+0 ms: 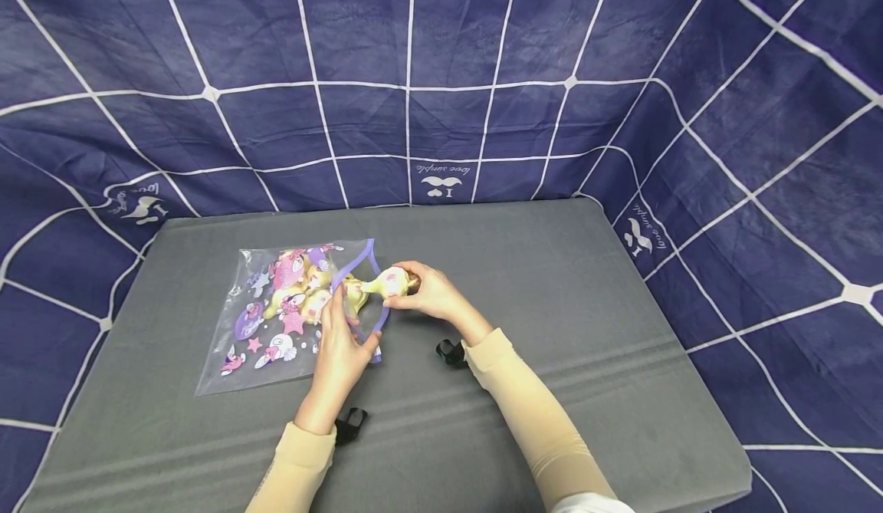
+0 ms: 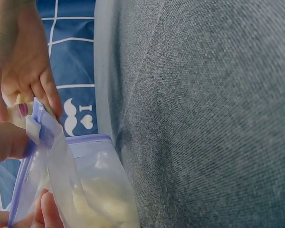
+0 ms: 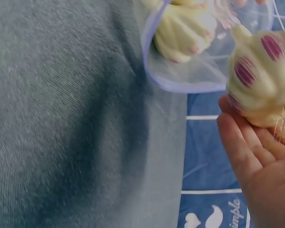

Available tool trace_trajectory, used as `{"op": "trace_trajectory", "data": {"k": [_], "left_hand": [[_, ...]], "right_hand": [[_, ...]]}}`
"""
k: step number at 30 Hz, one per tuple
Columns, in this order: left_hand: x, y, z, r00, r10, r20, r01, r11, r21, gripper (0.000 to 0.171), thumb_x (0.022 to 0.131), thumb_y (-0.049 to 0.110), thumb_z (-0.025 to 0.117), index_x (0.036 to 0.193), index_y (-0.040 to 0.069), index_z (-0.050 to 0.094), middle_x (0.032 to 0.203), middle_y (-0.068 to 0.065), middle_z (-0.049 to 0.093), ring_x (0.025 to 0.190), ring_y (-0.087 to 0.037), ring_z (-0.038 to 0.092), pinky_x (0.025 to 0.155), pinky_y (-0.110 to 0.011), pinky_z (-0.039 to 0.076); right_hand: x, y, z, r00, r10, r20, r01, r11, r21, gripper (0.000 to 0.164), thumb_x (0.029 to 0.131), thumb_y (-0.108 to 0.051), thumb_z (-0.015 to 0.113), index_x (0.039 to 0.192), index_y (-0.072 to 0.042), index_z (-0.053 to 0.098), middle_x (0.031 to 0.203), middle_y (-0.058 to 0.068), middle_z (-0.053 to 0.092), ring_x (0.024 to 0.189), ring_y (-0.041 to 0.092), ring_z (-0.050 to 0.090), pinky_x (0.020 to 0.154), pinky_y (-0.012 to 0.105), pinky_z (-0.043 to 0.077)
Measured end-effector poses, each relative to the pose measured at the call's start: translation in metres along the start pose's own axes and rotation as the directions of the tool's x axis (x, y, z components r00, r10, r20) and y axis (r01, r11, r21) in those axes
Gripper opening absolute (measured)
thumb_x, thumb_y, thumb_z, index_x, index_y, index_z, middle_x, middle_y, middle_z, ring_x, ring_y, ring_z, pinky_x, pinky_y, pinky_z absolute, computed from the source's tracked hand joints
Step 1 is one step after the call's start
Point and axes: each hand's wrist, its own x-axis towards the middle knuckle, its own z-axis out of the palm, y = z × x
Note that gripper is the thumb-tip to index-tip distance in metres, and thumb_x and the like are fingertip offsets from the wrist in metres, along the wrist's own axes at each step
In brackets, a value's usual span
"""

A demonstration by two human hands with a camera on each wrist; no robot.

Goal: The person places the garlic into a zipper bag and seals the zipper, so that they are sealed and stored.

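A clear zip bag [image 1: 237, 344] printed with pink and purple cartoon figures lies on the grey surface, its purple-edged mouth spread apart and facing right. Several garlic bulbs [image 1: 317, 304] are inside it. My left hand [image 1: 341, 353] grips the near edge of the mouth between thumb and fingers, beside the white slider [image 2: 33, 129]. In my right hand [image 1: 433, 292] is another garlic bulb [image 3: 259, 78], pale with purple patches and a tuft of roots against the palm. Its stem end points left at the mouth, close to a bulb [image 3: 185, 33] just inside.
The grey padded surface [image 1: 552, 283] extends to both sides of the bag. Behind it and at the sides hangs blue cloth [image 1: 359, 122] with white grid lines. Black straps [image 1: 451, 353] sit at both wrists.
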Motion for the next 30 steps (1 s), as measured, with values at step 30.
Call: {"op": "trace_trajectory", "data": {"k": [30], "left_hand": [[-0.001, 0.001, -0.002, 0.999, 0.035, 0.006, -0.035, 0.999, 0.024, 0.098, 0.076, 0.0, 0.078, 0.153, -0.002, 0.018, 0.144, -0.026, 0.035, 0.084, -0.026, 0.056, 0.071, -0.041, 0.05]], "right_hand": [[0.023, -0.006, 0.027, 0.951, -0.039, 0.306, 0.121, 0.96, -0.252, 0.073, 0.078, -0.038, 0.079, 0.141, -0.011, 0.053, 0.139, 0.009, 0.057, 0.119, 0.02, 0.057, 0.101, 0.029, 0.046]]}}
